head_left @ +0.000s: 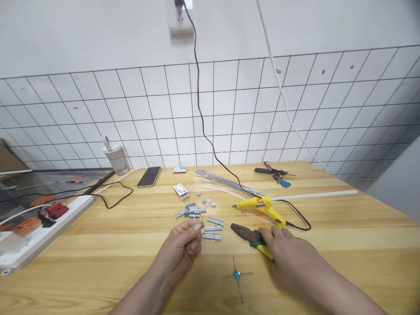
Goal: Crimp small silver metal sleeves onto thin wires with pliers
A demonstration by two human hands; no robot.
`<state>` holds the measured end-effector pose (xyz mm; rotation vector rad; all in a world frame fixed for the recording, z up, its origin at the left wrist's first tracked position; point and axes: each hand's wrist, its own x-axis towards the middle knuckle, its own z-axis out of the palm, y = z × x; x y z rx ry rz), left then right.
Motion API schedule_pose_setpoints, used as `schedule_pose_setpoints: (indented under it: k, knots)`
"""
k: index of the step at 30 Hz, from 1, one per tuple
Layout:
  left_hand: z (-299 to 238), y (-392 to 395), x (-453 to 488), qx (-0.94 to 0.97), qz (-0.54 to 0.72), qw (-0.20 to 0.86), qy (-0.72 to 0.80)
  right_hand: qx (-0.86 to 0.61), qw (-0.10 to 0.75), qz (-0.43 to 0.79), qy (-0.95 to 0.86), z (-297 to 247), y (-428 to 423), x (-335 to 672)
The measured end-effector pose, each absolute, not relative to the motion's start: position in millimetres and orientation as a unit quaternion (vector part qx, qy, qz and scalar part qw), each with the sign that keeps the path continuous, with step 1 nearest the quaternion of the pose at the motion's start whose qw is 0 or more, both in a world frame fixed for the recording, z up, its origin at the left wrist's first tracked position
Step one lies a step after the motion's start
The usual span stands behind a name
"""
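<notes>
A white wall [98, 35] with a black grid [213, 93] stands on the far side. In front of it is a flat wooden bench [98, 271]. The right hand [292, 253] and the left hand [183, 245] are over its near part. A yellow glue gun [256, 204] lies to the far side of the right hand. The right fingers are wrapped around the handles of the pliers [243, 232]. The pliers run from near right to far left, so their nose points roughly toward the left hand. Nearer, between the hands, lies a wire cross [236, 274] with a blue middle. Metal strips [212, 236] lie just right of the left fingers. Those fingers pinch a thin wire [202, 218], its ends poking to the far side. The wire is left of the pliers' nose, with a gap between.
</notes>
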<state>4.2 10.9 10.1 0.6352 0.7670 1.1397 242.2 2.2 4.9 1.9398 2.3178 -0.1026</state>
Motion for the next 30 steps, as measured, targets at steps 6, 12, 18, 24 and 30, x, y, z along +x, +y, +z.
schedule_pose_setpoints:
  k: [6,12,18,24,30]
  knots:
    - [8,13,1,0.254,0.526,0.741,0.333,0.641,-0.068,-0.142,0.751,5,12,240]
    - [11,11,2,0.251,0.526,0.753,0.304,0.484,-0.3,-0.524,0.633,30,-7,249]
    - [11,9,2,0.257,0.529,0.755,0.29,0.394,-0.312,-0.674,0.541,33,-16,244]
    - [13,8,2,0.264,0.532,0.758,0.271,0.367,-0.283,-0.673,0.576,33,-16,242]
    - [19,4,4,0.267,0.525,0.763,0.268,0.389,-0.262,-0.662,0.584,40,-25,239]
